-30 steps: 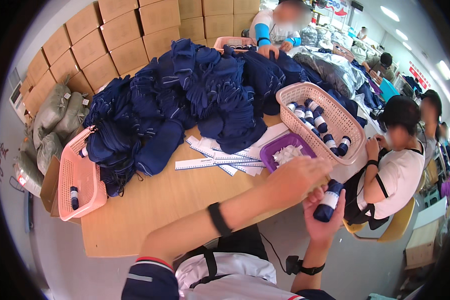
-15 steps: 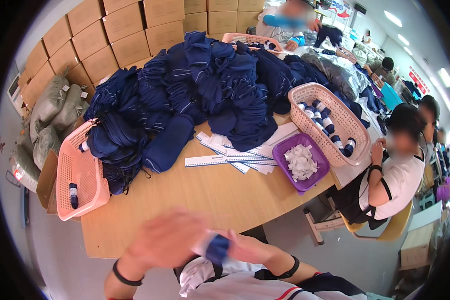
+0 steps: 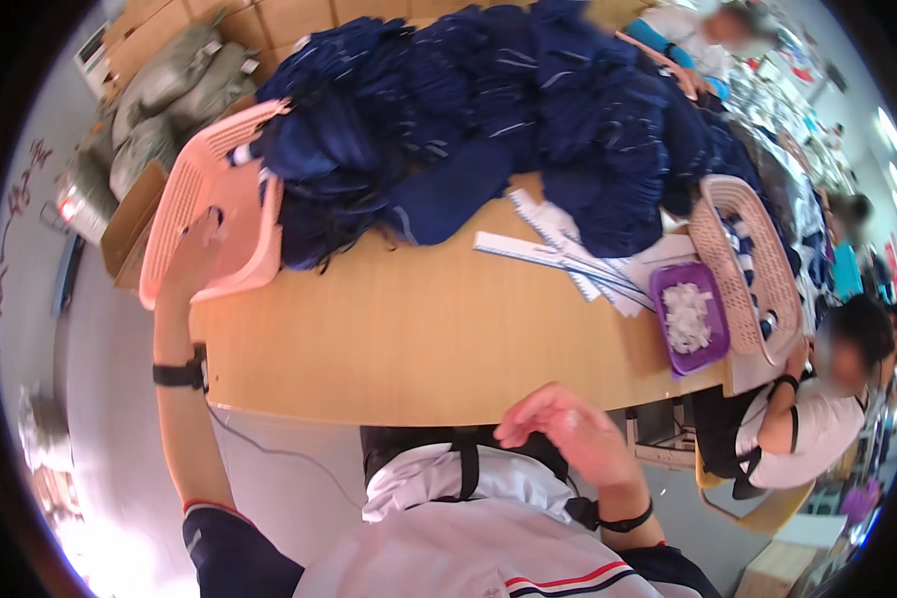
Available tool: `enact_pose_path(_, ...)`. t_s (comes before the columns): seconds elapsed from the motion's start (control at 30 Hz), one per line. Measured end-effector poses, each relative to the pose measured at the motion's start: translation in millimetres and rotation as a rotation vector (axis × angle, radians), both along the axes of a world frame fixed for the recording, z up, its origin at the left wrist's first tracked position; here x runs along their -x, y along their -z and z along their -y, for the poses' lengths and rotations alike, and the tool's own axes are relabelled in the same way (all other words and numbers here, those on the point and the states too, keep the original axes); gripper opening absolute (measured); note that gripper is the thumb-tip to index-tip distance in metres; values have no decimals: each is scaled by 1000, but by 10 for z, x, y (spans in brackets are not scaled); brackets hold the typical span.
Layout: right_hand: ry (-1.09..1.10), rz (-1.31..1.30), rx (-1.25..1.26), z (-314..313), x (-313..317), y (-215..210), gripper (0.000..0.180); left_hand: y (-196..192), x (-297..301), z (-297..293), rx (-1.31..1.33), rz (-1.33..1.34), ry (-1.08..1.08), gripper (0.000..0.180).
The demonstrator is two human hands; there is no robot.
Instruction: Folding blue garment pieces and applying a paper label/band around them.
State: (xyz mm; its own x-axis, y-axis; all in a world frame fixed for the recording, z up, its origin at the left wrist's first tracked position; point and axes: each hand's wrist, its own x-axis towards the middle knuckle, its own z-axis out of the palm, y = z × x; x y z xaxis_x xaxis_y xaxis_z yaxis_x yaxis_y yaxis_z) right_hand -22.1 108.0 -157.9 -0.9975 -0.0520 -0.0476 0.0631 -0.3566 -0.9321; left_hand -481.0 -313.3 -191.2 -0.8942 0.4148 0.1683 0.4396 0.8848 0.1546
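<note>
Navy roll [image 3: 216, 213]: inside the pink basket [image 3: 174, 199], just at the left fingertips, toward one o'clock.
Left grip [image 3: 195, 247]: blurred; spread or pinching, cannot tell.
Handling: a roll is probably best laid lengthwise, low, not dropped.
Right grip [image 3: 573, 434]: fingers loosely spread, empty, at five o'clock of the worktop [image 3: 419, 329].

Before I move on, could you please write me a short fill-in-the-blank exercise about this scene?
1. The left hand reaches into a perforated plastic basket coloured ____.
2. The right hand is open and holds ____.
3. The small purple plastic tray contains small pieces coloured ____.
4. The large fabric heap on the light-brown wooden table is dark ____.

Missing words: pink; nothing; white; blue.
</note>
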Motion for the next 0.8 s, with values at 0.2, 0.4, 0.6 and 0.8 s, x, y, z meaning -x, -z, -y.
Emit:
enact_pose_path(0.2,176,-152,-513,-465,378,-659,47,-536,-1396,-628,-387,-246,3,52)
enact_pose_path(0.4,-30,-285,-1063,-543,2115,-603,19,121,-2750,-1133,-532,-287,212,30)
enact_pose_path(0.6,-135,-981,-1541,-291,3135,64,27,504,-2897,-1482,-635,-198,47,31)
enact_pose_path(0.8,-273,-887,-1718,-206,3093,97,37,522,-2883,-1483,-626,-191,-1,28)
